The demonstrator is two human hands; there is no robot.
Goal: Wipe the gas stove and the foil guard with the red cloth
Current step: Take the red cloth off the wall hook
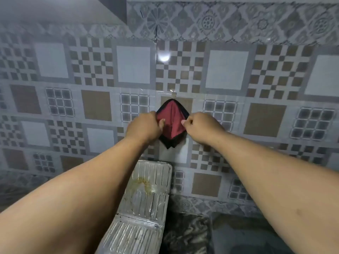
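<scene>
The red cloth [173, 119] with a dark border hangs against the tiled wall, just under a small taped hook [173, 94]. My left hand [145, 127] grips its left edge and my right hand [200, 126] pinches its right edge, so the cloth is spread between them. Below my arms stands the ribbed foil guard [146, 195], silver, with a brown greasy stain near its upper part. My left forearm covers its left side. The gas stove is out of sight.
Patterned grey and brown tiles [266, 118] cover the whole wall ahead. A dark marbled counter [185, 235] lies at the bottom, right of the foil guard, with a dark flat object [244, 241] at the lower right.
</scene>
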